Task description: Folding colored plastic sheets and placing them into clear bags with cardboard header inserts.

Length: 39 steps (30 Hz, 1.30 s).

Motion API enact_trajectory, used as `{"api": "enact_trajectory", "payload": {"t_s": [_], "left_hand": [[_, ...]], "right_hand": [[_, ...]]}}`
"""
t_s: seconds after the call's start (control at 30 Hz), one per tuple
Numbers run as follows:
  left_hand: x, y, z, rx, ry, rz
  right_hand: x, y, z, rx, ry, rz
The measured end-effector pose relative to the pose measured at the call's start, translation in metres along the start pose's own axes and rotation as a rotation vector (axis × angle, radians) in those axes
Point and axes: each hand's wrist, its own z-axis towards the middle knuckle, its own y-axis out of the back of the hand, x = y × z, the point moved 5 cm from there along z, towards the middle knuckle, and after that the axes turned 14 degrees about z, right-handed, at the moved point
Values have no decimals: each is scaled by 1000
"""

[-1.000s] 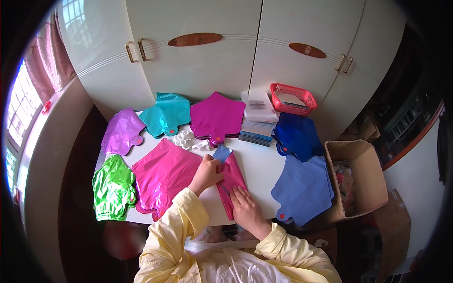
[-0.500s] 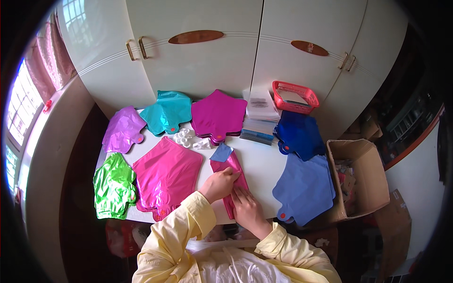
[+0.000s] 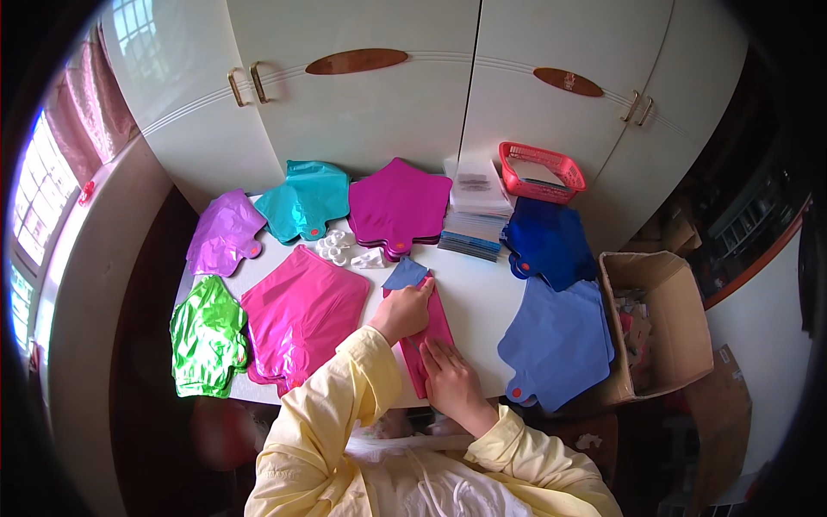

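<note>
Strip (image 3: 438, 323): folded pink foil, long, narrow, glossy; lies mid-table (image 3: 484, 314), running roughly 12 to 6 o'clock.
Blue flap (image 3: 404, 274): at the far end, towards 11 o'clock.
Foil feel: probably light, limp, slippery, easily creased; best held by a long edge.
Left hand (image 3: 401, 314): curled, forefinger extended; whether pinching, unclear.
Right hand (image 3: 452, 379): fingers flat on near half.

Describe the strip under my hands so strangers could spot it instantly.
Find the white table, then its near middle. Beneath your left hand and right hand lies a pink foil strip; unlike the broad sheets around, it's narrow, with blue at its far end.
</note>
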Motion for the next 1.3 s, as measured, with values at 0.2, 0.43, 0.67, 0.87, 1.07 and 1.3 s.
{"api": "enact_trajectory", "payload": {"t_s": [0.2, 0.43, 0.67, 0.87, 1.07, 1.3], "left_hand": [[7, 1, 5, 9, 51, -45], [13, 5, -1, -63, -57, -102], [35, 9, -4, -166, 120, -57], [50, 26, -12, -180, 198, -261], [57, 6, -9, -27, 133, -275], [58, -2, -4, -64, 94, -227]], "right_hand": [[2, 2, -1, 0, -2, 36], [1, 3, -3, -55, 22, 38], [-1, 2, -5, -70, 15, 52], [0, 2, -6, -67, 18, 50], [2, 3, -4, -68, 16, 52], [0, 1, -5, -66, 13, 47]]}}
